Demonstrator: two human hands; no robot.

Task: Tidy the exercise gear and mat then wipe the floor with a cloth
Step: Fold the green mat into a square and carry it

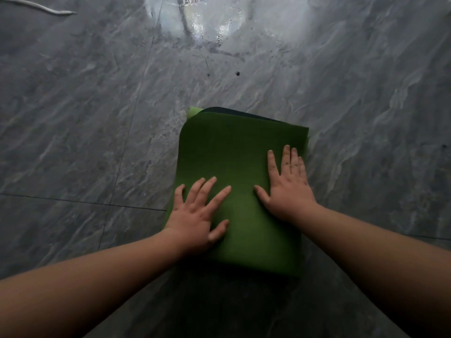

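Pressing down w/ both grips on the folded green mat [234,152], which lies on the grey marble floor [85,118]: left hand [197,215] and right hand [288,189] flat, fingers spread, palms on top layer. White cord [44,8] far left.

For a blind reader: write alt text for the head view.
Both hands, left hand and right hand, press flat on a folded green exercise mat lying on a grey marble-look tiled floor. A white cord lies far left.
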